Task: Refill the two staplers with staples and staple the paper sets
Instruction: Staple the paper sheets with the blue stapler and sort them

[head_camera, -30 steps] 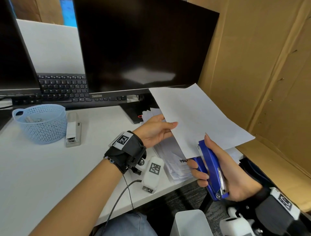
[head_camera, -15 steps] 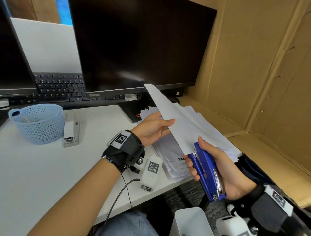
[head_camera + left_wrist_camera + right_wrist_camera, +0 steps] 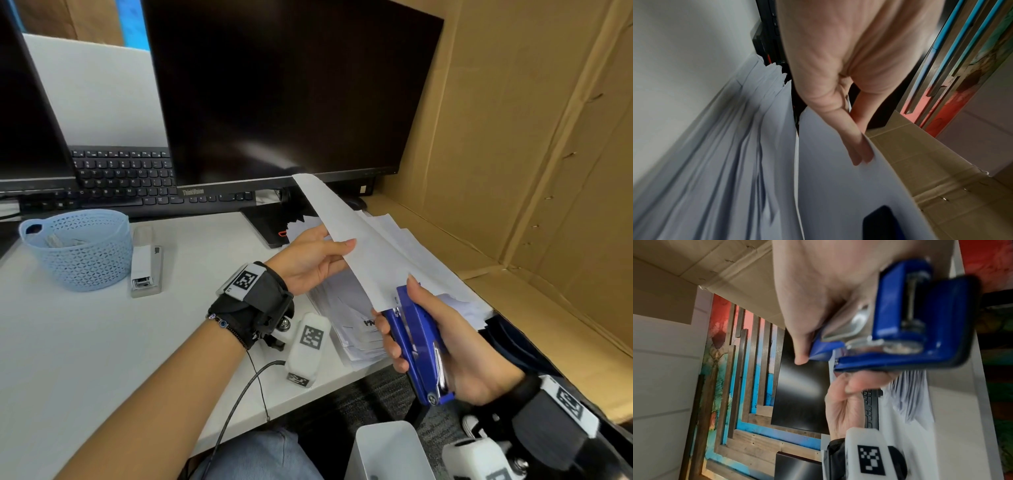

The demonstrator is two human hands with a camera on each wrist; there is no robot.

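Stapling step underway: right hand (image 3: 455, 346) is gripping the glossy blue metal stapler (image 3: 416, 339) on the corner of the white paper set (image 3: 359, 250), which the left hand (image 3: 308, 260) is pinching. Next: squeeze fully, apparently.

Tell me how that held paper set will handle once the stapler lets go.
Probably floppy: the paper set already bends between the left hand and the blue stapler. Likely light, since few fingertips hold it. One-edge grip may let it droop.
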